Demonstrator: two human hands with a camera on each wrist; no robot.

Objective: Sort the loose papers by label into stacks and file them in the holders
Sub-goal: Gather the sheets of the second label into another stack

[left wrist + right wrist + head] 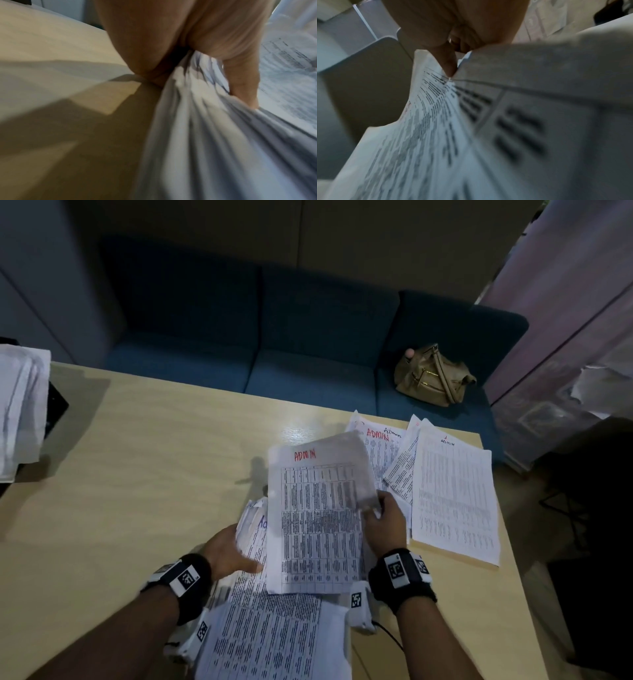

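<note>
A printed sheet marked ADMIN in red is lifted above the table, pinched at its right edge by my right hand. The right wrist view shows the thumb pressing that sheet. My left hand grips the left edge of a thick bundle of loose papers that runs toward me; in the left wrist view the thumb lies on top of the fanned sheets. A stack of ADMIN-labelled papers lies on the table at the right.
The light wooden table has bare surface to the left and centre. A dark holder with white papers stands at the far left edge. Behind the table is a blue sofa with a tan handbag.
</note>
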